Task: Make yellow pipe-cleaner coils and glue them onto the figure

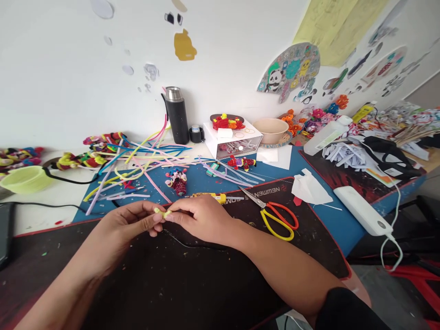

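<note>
Between my two hands is a small pale-yellow piece of bent pipe cleaner [162, 213]. My left hand [134, 221] pinches its left side between thumb and forefinger. From the right, my right hand [201, 217] pinches the other end with thumb and fingertips. Both hands hover above the black desk mat [165, 284]. Just behind the right hand lies a yellow glue tube or tool [220, 198], partly hidden by the hand. Scissors [271, 213] with one red and one yellow handle rest on the mat to the right, blades pointing up-left.
Loose pipe cleaners [151, 158] lie scattered behind my hands, near a small pipe-cleaner figure [178, 181]. Further back stand a black thermos [177, 117], a white drawer box [233, 140] and a beige bowl [270, 130]. To the right are a white power strip [362, 211] and crumpled tissue [309, 188].
</note>
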`<state>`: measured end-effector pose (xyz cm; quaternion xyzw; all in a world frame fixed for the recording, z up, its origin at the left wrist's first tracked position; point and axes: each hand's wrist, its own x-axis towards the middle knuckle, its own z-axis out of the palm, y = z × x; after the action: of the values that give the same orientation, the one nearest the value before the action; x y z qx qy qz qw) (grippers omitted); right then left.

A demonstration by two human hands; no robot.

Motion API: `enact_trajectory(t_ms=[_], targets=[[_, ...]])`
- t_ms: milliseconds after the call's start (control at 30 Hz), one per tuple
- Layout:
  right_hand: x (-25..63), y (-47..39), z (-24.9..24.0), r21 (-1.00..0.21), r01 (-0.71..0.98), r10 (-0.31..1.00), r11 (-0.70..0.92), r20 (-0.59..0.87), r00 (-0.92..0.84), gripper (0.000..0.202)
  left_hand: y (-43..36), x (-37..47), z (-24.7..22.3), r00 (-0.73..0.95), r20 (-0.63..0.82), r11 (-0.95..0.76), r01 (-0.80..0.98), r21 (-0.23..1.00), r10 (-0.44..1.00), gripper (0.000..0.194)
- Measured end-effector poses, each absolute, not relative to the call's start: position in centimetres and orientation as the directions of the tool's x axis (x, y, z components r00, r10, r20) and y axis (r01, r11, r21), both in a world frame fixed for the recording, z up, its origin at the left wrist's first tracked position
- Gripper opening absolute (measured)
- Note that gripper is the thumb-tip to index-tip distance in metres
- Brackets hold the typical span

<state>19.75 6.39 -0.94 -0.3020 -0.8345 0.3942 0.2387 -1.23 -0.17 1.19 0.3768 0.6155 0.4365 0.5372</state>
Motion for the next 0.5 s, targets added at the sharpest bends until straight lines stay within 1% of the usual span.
enact_trajectory(t_ms=[133,233,367,433,500], targets=[[19.69,6.62,-1.03,-0.819,0.315,0.694,0.480,0.135,-0.707,0.023,-0.14,-0.62,1.10,-0.137,-0.319,0.317,-0.034,0.948,0.938,0.050],[19.70,6.72,-1.00,-0.861,0.307,0.727,0.406,0.100,-0.679,0.020,-0.09,-0.40,0.88,-0.151,-0.315,0.306,-0.077,0.949,0.937,0.050],[19.89,6.75,-0.50,-0.920,0.281,0.748,0.274,0.021,-0.663,0.023,-0.03,-0.56,0.98,-0.126,-0.353,0.330,-0.176,0.928,0.927,0.056],[20.00,6.79,-0.26,-0.935,0.267,0.745,0.233,-0.005,-0.667,0.026,0.00,-0.59,1.23,-0.114,-0.372,0.346,-0.196,0.918,0.921,0.060],[20.07,6.82,-0.20,-0.946,0.250,0.741,0.208,-0.015,-0.671,0.029,0.05,-0.50,1.40,-0.114,-0.372,0.345,-0.199,0.917,0.921,0.060]])
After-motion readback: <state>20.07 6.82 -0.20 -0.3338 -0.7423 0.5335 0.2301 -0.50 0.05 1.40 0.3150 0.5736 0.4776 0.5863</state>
